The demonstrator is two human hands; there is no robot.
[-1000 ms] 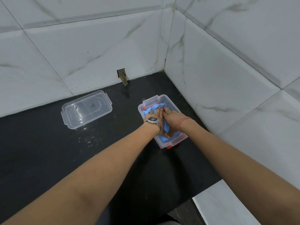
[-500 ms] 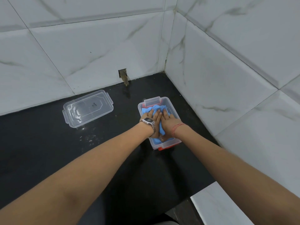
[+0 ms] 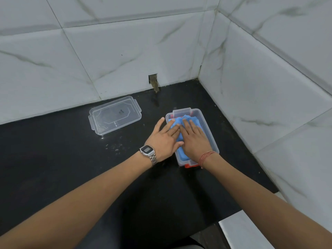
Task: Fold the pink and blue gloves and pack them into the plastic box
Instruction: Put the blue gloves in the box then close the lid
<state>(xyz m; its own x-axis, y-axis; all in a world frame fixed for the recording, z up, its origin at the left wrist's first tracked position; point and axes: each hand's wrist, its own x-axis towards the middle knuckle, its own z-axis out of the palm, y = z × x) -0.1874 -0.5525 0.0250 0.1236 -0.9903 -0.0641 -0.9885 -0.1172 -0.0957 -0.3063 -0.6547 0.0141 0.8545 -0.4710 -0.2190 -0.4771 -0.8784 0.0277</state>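
A clear plastic box [image 3: 208,124] stands on the black counter near the right wall. Folded blue gloves [image 3: 187,120] lie on top inside it. A red-pink strip of another glove [image 3: 191,165] shows at the box's near end, and more pink [image 3: 172,116] peeks at the far left corner. My right hand [image 3: 195,139] presses flat on the blue gloves with straight fingers. My left hand [image 3: 164,138], with a watch on its wrist, lies flat at the box's left rim, its fingers reaching onto the blue gloves.
The box's clear lid [image 3: 115,115] lies on the black counter [image 3: 71,159] to the left, near the back wall. White tiled walls close the back and right sides. A hole in the tile [image 3: 153,82] sits behind the box. The counter's front edge is at lower right.
My left hand has slid leftward, from the middle of the box to its left rim, fingers spread. My right hand stays pressed on the blue gloves. The view has shifted a little.
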